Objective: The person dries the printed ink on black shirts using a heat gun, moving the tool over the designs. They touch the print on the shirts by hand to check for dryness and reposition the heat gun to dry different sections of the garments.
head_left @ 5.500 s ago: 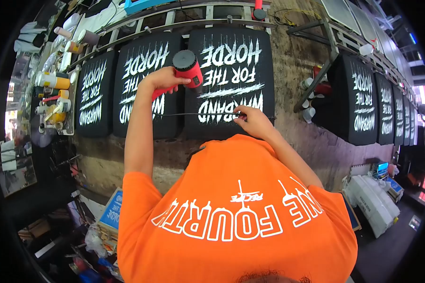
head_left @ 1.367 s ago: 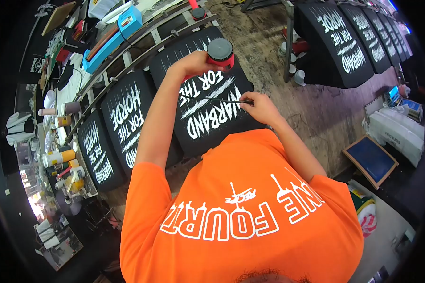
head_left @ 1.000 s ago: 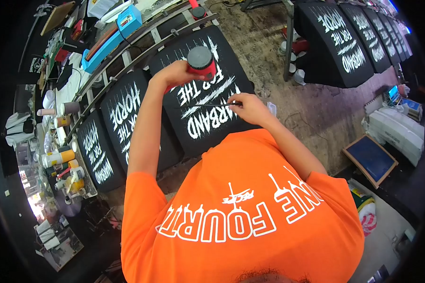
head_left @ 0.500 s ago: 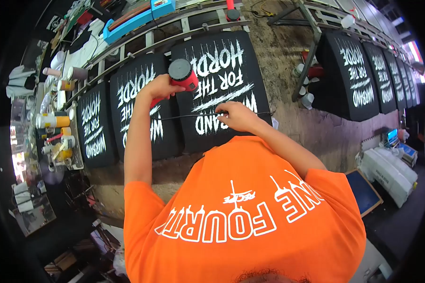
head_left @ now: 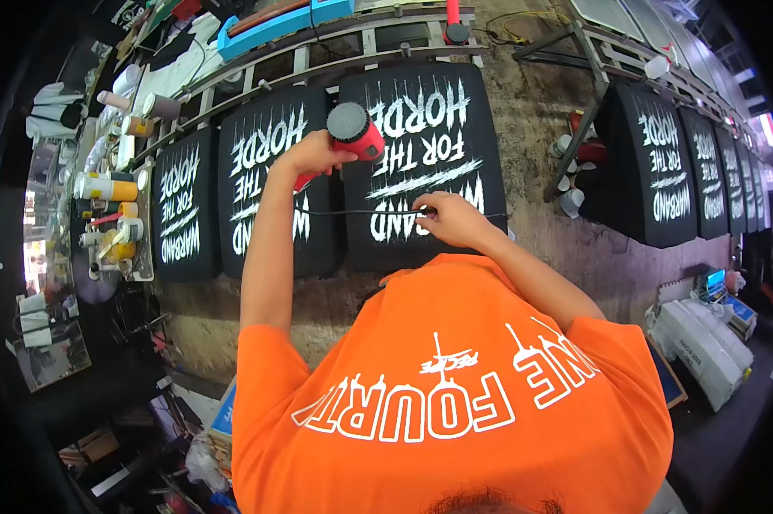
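Observation:
A red heat gun with a round dark vented end is in my left hand, whose fingers wrap round its handle. It is held over the left edge of the nearest black printed fabric, which carries white lettering reading "WARBAND FOR THE HORDE". My right hand is closed in a pinch on a black cord. That cord runs left towards the heat gun, across the lower part of the print. The fingers of my right hand cover some of the lettering.
More black printed fabrics lie to the left, and another row stands at the right. A metal rail frame runs behind, with a blue tray beyond it. Ink tubs crowd the left side. White wrapped packages lie lower right.
The view has shifted, so most of the scene sits farther right in the picture. Both hands keep their holds, on the heat gun and the cord, over the same printed fabric.

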Available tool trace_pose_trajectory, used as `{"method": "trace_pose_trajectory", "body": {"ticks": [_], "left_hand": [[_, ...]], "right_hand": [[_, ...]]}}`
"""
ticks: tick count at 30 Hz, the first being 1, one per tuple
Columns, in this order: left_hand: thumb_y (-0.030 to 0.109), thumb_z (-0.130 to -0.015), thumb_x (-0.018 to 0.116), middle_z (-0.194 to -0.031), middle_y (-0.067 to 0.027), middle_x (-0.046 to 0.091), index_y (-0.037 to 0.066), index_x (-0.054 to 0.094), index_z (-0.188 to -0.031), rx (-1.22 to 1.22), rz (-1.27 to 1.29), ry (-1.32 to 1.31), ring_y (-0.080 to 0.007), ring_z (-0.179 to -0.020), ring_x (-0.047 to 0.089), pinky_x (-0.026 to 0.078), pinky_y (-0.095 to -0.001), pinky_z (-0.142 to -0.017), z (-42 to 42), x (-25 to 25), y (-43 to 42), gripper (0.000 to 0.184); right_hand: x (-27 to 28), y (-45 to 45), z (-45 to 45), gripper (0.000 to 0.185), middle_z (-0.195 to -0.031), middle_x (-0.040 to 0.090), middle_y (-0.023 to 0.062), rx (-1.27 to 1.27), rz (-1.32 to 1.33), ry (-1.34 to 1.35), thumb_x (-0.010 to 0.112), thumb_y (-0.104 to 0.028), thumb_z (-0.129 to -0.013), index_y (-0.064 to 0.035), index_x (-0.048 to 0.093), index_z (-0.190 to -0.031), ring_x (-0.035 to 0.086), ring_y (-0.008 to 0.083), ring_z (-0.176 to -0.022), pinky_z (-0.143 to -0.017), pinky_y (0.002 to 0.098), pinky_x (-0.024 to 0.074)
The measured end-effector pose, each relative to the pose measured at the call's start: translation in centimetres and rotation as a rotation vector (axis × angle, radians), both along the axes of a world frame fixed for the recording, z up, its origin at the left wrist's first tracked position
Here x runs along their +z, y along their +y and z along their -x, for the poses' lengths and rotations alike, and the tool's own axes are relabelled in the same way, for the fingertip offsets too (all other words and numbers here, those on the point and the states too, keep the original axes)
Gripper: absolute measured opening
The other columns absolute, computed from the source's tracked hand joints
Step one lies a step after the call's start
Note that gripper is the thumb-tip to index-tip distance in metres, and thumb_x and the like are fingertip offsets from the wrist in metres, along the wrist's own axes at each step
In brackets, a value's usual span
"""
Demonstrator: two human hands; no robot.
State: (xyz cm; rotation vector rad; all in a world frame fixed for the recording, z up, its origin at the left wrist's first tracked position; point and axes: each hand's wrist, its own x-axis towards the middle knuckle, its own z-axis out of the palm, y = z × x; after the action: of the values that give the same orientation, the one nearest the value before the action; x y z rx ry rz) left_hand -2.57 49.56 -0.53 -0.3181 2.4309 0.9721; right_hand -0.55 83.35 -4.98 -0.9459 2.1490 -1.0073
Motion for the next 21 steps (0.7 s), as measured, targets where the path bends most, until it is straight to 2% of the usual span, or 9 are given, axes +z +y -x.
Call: {"method": "trace_pose_trajectory", "body": {"ticks": [5, 7, 10, 13, 14, 16, 20, 21], "left_hand": [[0.026, -0.09, 0.082, -0.081, -0.0052, 0.07, 0.003, 0.071, -0.116, -0.132, 0.023, 0.018, -0.0139, -0.063, 0.061, 0.051, -0.0321, -0.059, 3.0, 0.0, 3.4, 0.037], [0.029, -0.089, 0.082, -0.08, -0.006, 0.07, 0.002, 0.072, -0.113, -0.153, -0.029, 0.027, -0.0147, -0.062, 0.063, 0.052, -0.0333, -0.059, 4.0, 0.4, 4.9, 0.038], [0.033, -0.088, 0.083, -0.081, -0.0065, 0.071, 0.005, 0.075, -0.112, -0.206, -0.085, 0.017, -0.0152, -0.064, 0.065, 0.053, -0.0331, -0.06, 6.4, -1.1, 6.7, 0.038], [0.034, -0.087, 0.083, -0.084, -0.0063, 0.072, 0.003, 0.075, -0.114, -0.301, 0.021, 0.101, -0.0151, -0.069, 0.066, 0.055, -0.033, -0.064, 8.3, -1.0, 9.5, 0.041], [0.034, -0.087, 0.083, -0.084, -0.0063, 0.072, 0.003, 0.075, -0.114, -0.308, 0.019, 0.104, -0.0151, -0.069, 0.066, 0.055, -0.033, -0.064, 8.9, -1.6, 10.0, 0.041], [0.035, -0.086, 0.084, -0.084, -0.0078, 0.072, 0.002, 0.074, -0.114, -0.316, -0.178, 0.045, -0.0159, -0.068, 0.066, 0.056, -0.0334, -0.065, 10.5, -2.7, 10.6, 0.044], [0.036, -0.086, 0.083, -0.082, -0.0081, 0.072, 0.001, 0.073, -0.114, -0.388, -0.055, 0.096, -0.0174, -0.065, 0.067, 0.055, -0.0327, -0.06, 12.1, -2.1, 13.2, 0.046], [0.032, -0.09, 0.082, -0.085, -0.0049, 0.071, 0.005, 0.073, -0.119, -0.4, -0.065, 0.001, -0.0129, -0.068, 0.063, 0.053, -0.0309, -0.06, 12.1, -0.3, 14.3, 0.04]], "right_hand": [[0.0, 2.3, 0.6, 0.029, -0.103, 0.069, 0.0186, -0.126, 0.007, 0.0, 0.071, -0.022, -0.093, -0.0048, 0.071, -0.116, 0.071, 0.0322, -0.093, -0.087, 0.0439, 0.0554], [-0.1, 3.7, 0.4, 0.029, -0.106, 0.07, 0.0197, -0.199, 0.017, 0.014, 0.072, -0.023, -0.092, -0.0046, 0.072, -0.115, 0.071, 0.0323, -0.091, -0.085, 0.0438, 0.0559], [-0.1, 5.7, 0.3, 0.028, -0.1, 0.072, 0.0201, -0.338, 0.008, -0.055, 0.072, -0.022, -0.092, -0.0032, 0.073, -0.112, 0.072, 0.0329, -0.09, -0.083, 0.0424, 0.0564], [0.0, 7.4, -0.1, 0.029, -0.098, 0.073, 0.0177, -0.442, -0.026, -0.077, 0.073, -0.022, -0.092, -0.0042, 0.073, -0.115, 0.071, 0.0286, -0.087, -0.082, 0.0391, 0.0561], [0.1, 7.9, -0.4, 0.029, -0.098, 0.073, 0.0177, -0.45, -0.028, -0.075, 0.073, -0.022, -0.092, -0.0042, 0.073, -0.115, 0.071, 0.0286, -0.087, -0.082, 0.0391, 0.0561], [0.3, 8.7, -0.2, 0.027, -0.098, 0.073, 0.02, -0.467, -0.036, -0.047, 0.072, -0.022, -0.092, -0.0035, 0.074, -0.111, 0.072, 0.033, -0.09, -0.083, 0.0424, 0.0559], [-0.2, 9.8, 0.1, 0.027, -0.1, 0.074, 0.02, -0.531, -0.025, -0.053, 0.073, -0.023, -0.091, -0.004, 0.075, -0.111, 0.073, 0.0331, -0.092, -0.083, 0.0428, 0.056], [-0.3, 9.9, 0.1, 0.027, -0.099, 0.074, 0.0197, -0.545, -0.005, -0.038, 0.073, -0.022, -0.091, -0.0039, 0.074, -0.11, 0.073, 0.0332, -0.091, -0.083, 0.0427, 0.0562]]}}
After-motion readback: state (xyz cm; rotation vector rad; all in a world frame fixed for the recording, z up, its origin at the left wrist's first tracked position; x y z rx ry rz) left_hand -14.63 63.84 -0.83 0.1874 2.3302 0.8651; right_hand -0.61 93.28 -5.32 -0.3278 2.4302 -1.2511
